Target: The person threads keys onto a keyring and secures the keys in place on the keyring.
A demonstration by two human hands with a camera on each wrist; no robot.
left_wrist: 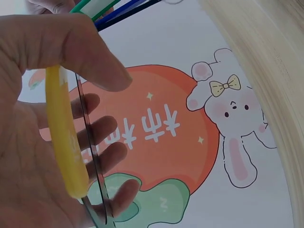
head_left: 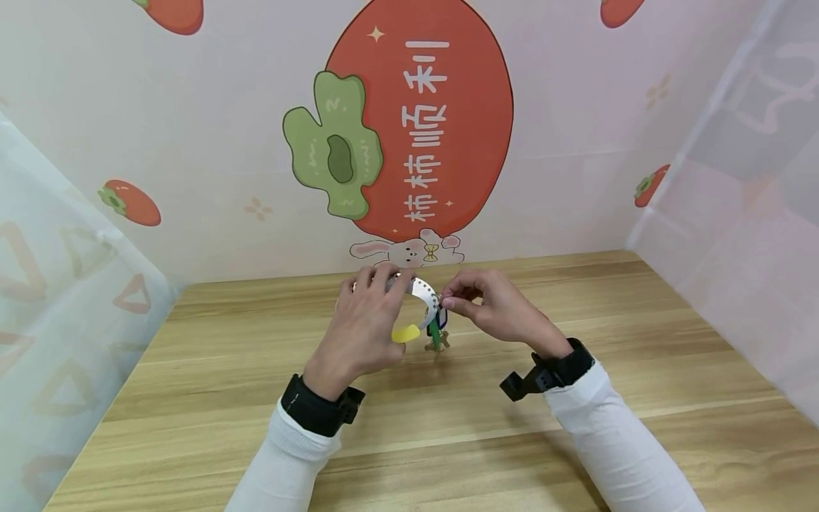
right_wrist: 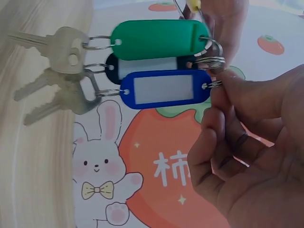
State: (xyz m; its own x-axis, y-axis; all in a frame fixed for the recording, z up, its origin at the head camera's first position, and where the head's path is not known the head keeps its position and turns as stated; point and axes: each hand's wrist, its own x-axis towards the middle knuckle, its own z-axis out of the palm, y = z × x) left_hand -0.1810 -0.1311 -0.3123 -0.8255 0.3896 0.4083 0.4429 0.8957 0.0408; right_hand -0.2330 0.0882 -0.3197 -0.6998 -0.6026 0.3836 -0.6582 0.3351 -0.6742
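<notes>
1. Left hand (head_left: 361,323): fingers curled round a metal ring (head_left: 422,287) with a yellow section (head_left: 406,333), above the far table (head_left: 441,434).
2. Right hand (head_left: 495,306): fingers pinching the loop (right_wrist: 215,84) of a blue tag (right_wrist: 164,89).
3. Green tag (right_wrist: 159,39) and keys (right_wrist: 63,53) hang between the hands.
</notes>
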